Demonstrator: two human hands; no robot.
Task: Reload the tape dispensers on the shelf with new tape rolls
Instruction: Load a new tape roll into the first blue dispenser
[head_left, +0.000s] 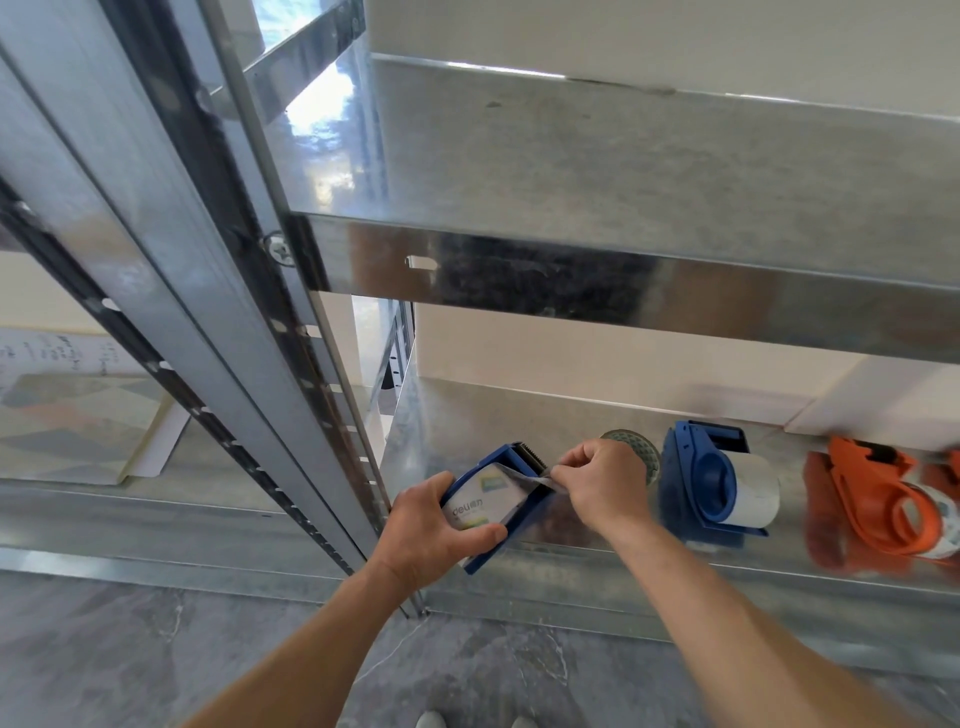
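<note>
On the lower metal shelf (493, 415), seen from the head camera looking down over both forearms, the left hand (436, 530) grips a blue tape dispenser (501, 457). Its fingers curl round the near end and the thumb lies across the new tape roll (483, 506) seated inside, which wears a white printed label. The dispenser rests at the shelf's front edge. Its long axis runs from the left palm away and to the right, ending in the toothed cutter. Just right of that cutter, the right hand (597, 488) is curled tight, thumb and forefinger pinching the loose tape end (535, 480), a thin clear strip stretched from the roll toward it. The right hand is the nearer one to the cutter, so threading the strip over the teeth likely falls to it while the left steadies the body. Behind the right hand sits a spare roll (641, 449); farther right stand a second blue dispenser (711, 488) and an orange dispenser (872, 499).
</note>
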